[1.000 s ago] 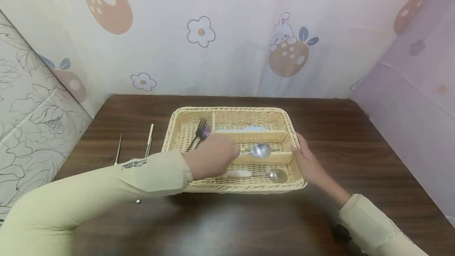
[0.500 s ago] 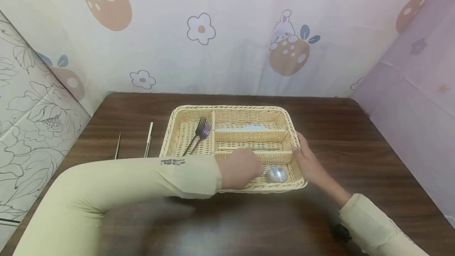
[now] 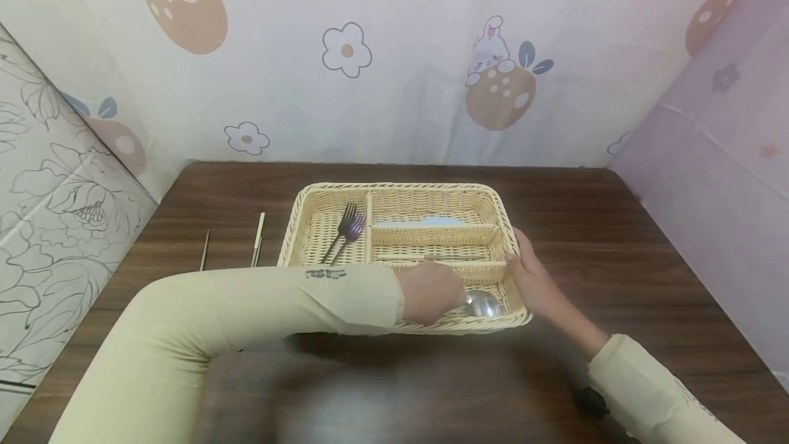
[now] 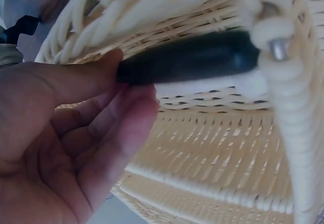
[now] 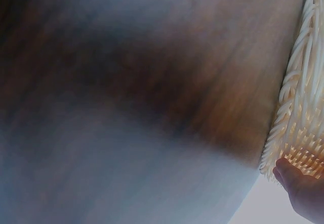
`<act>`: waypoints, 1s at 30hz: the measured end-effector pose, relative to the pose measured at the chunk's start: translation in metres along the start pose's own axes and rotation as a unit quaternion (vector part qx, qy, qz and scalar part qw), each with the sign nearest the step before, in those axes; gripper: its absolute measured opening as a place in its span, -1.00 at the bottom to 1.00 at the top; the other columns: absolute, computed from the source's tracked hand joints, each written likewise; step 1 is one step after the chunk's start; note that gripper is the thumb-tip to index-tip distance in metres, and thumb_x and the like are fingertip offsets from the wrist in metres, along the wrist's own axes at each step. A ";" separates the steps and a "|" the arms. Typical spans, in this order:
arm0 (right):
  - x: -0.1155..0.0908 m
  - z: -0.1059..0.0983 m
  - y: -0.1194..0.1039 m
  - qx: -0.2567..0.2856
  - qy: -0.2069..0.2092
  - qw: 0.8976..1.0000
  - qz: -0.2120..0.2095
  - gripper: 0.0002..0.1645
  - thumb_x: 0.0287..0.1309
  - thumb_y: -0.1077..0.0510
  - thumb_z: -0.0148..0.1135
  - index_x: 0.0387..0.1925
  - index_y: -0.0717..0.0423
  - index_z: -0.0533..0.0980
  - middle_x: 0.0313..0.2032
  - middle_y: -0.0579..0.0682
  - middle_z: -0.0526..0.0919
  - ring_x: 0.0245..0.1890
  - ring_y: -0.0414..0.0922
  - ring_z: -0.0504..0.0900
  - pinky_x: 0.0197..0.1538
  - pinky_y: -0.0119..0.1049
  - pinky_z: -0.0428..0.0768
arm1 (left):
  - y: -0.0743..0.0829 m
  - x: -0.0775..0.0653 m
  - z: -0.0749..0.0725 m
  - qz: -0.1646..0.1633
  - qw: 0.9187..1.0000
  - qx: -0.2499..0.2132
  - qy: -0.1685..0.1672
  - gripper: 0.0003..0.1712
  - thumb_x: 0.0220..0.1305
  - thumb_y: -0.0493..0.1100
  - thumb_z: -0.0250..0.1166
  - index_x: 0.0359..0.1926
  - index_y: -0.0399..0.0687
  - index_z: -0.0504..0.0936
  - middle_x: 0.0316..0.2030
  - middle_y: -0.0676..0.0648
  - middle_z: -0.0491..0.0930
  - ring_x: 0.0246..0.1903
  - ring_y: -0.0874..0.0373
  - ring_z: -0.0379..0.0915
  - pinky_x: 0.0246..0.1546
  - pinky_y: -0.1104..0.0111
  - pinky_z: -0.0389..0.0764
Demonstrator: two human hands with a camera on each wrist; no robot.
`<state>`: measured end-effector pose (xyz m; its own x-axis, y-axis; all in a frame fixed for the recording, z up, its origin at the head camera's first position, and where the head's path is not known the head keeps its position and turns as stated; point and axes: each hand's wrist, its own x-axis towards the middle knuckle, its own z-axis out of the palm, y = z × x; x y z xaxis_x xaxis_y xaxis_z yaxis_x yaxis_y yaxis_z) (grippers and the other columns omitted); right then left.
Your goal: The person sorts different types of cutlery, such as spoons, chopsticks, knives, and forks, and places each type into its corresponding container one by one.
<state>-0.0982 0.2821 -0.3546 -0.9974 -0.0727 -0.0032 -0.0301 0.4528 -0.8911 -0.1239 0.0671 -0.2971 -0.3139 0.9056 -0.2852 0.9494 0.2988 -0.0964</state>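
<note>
My left hand (image 3: 433, 292) is low in the front compartment of a cream woven cutlery basket (image 3: 403, 188). Its thumb and fingers pinch the dark handle of a spoon (image 4: 187, 59), as the left wrist view shows. A shiny spoon bowl (image 3: 483, 303) lies just right of that hand. Under the dark handle a white handle (image 4: 197, 88) shows on the weave. My right hand (image 3: 535, 281) grips the basket's right rim, thumb on the rim and the other fingers outside; only its edge appears in the right wrist view.
A black fork (image 3: 348, 218) and a purple-tinted fork (image 3: 355, 226) lie in the left compartment. Something pale blue (image 3: 441, 220) sits in the back one. Thin sticks, one cream-ended (image 3: 259, 228) and one dark (image 3: 205, 249), lie on the brown table (image 3: 573, 225) to the left.
My left hand has moved right and down with the spoon, from above the dividers into the front compartment, onto the white-handled spoon there. The right hand has stayed on the rim.
</note>
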 end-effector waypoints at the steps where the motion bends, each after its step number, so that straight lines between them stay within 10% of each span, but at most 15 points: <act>1: 0.000 0.000 0.000 0.000 -0.001 1.000 0.000 -0.36 0.45 0.26 -0.40 0.45 0.20 -0.28 0.29 0.50 0.05 0.21 0.37 0.22 0.23 0.26 0.15 | -0.001 0.001 0.001 0.001 1.000 -0.009 -0.003 -0.82 0.10 -0.36 0.27 -0.33 0.03 0.60 -0.45 0.14 0.48 -0.46 0.33 0.34 -0.48 0.60 0.43; 19: 0.002 -0.001 0.000 -0.009 -0.007 1.000 0.013 -0.36 0.46 0.23 -0.43 0.46 0.16 -0.31 0.32 0.50 0.01 0.22 0.40 0.20 0.18 0.29 0.21 | -0.018 -0.009 0.005 0.004 0.989 -0.142 0.040 -0.88 0.23 -0.37 0.19 -0.35 -0.10 0.59 -0.41 0.06 0.54 -0.39 0.25 0.43 -0.30 0.54 0.44; 25: 0.000 -0.001 0.000 0.001 -0.006 1.000 0.019 -0.36 0.47 0.23 -0.44 0.46 0.15 -0.32 0.32 0.50 0.01 0.19 0.37 0.26 0.15 0.25 0.29 | -0.054 -0.062 -0.012 -0.083 0.944 -0.293 0.123 -0.83 0.24 -0.43 0.14 -0.43 -0.12 0.49 -0.52 0.04 0.44 -0.49 0.18 0.34 -0.34 0.44 0.46; 30: 0.001 -0.001 -0.002 -0.004 -0.005 1.000 0.023 -0.36 0.47 0.19 -0.43 0.47 0.13 -0.31 0.32 0.49 0.03 0.16 0.36 0.30 0.14 0.24 0.32 | -0.105 -0.130 0.001 -0.184 0.916 -0.299 0.194 -0.86 0.18 -0.40 0.21 -0.46 -0.14 0.56 -0.53 0.02 0.53 -0.52 0.17 0.44 -0.37 0.33 0.55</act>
<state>-0.0990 0.2819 -0.3525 -0.9970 -0.0606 -0.0481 0.0145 0.4637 -0.8859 -0.1824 -0.0821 -0.2507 -0.6980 0.7153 0.0332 0.6481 0.6114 0.4540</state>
